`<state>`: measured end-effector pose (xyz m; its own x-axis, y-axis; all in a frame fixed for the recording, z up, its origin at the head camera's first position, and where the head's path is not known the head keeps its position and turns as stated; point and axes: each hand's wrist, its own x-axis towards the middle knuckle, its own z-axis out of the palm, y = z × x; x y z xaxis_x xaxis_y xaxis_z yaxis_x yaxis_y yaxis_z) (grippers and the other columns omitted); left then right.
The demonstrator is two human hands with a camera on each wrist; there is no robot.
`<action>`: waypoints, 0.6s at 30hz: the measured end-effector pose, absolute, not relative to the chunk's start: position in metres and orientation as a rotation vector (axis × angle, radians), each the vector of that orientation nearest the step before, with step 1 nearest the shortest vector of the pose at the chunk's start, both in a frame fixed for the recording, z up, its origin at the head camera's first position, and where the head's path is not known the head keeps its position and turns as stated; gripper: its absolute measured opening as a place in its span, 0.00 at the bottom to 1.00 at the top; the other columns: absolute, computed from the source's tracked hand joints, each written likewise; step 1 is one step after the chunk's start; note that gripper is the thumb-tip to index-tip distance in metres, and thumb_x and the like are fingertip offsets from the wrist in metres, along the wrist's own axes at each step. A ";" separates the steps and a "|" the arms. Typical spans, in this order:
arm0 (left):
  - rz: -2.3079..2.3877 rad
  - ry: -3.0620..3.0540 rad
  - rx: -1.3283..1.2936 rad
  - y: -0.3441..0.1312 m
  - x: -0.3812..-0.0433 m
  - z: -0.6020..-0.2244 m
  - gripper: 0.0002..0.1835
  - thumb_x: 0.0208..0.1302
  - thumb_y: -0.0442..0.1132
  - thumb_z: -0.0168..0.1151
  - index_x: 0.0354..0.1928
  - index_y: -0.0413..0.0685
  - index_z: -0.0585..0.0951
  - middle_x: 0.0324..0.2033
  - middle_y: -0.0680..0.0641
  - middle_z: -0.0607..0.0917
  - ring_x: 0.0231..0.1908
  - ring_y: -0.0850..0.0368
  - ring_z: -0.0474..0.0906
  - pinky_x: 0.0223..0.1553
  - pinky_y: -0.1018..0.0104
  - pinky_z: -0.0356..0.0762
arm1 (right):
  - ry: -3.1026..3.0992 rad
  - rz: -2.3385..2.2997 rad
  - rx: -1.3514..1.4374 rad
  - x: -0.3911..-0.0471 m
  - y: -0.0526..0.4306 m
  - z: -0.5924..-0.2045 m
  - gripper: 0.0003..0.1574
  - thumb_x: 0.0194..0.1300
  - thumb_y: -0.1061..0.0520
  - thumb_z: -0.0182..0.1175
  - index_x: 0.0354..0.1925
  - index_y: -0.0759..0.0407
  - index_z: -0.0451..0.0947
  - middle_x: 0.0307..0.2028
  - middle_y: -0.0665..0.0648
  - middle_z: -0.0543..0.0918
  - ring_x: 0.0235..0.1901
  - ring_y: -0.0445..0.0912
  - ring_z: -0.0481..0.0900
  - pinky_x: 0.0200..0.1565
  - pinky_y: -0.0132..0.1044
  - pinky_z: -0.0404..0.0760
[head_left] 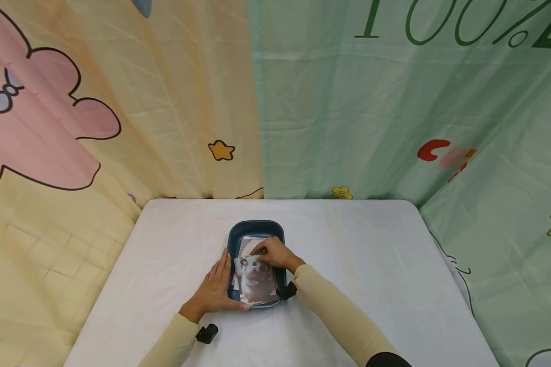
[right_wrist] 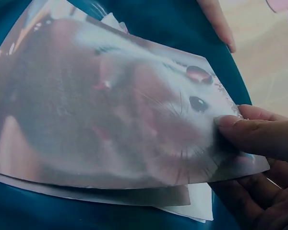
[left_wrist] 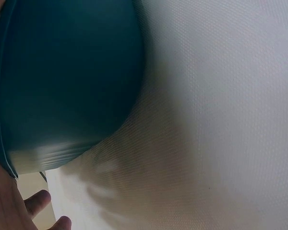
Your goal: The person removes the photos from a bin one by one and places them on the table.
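A dark teal plastic tray [head_left: 233, 229] with rounded corners stands on the white table. My left hand [head_left: 217, 286] rests against its left side, fingers straight along the rim and thumb at the front corner. In the left wrist view the tray's outer wall [left_wrist: 72, 72] fills the upper left. My right hand [head_left: 277, 253] reaches in from the right. It pinches the far edge of a photo card [right_wrist: 134, 110] with a white and grey hamster on it, thumb on top. Other cards [right_wrist: 153, 195] lie beneath, mostly hidden by this one.
A white cloth covers the table [head_left: 362, 265]. Patterned curtains [head_left: 349, 102] hang behind it and at both sides. Black wrist cameras [head_left: 207, 334] are strapped near each hand, the right one close to the tray's front right corner.
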<state>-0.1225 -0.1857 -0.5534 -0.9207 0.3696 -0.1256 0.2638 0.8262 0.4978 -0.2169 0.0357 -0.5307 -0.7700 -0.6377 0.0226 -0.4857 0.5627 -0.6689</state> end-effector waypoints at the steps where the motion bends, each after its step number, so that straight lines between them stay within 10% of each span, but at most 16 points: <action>1: 0.711 2.789 0.485 -0.186 -0.122 -0.553 0.80 0.29 0.76 0.70 0.74 0.34 0.41 0.75 0.37 0.38 0.72 0.37 0.44 0.66 0.36 0.52 | 2.572 -1.009 -0.927 -0.218 0.036 -0.530 0.11 0.58 0.64 0.67 0.42 0.58 0.87 0.38 0.51 0.88 0.41 0.42 0.82 0.44 0.32 0.79; 18: 0.695 2.744 0.443 -0.184 -0.123 -0.551 0.81 0.29 0.77 0.70 0.75 0.36 0.38 0.75 0.40 0.34 0.73 0.39 0.40 0.67 0.37 0.48 | 2.498 -1.510 -0.536 -0.248 0.080 -0.513 0.09 0.58 0.63 0.68 0.39 0.64 0.86 0.30 0.57 0.86 0.28 0.42 0.82 0.32 0.36 0.82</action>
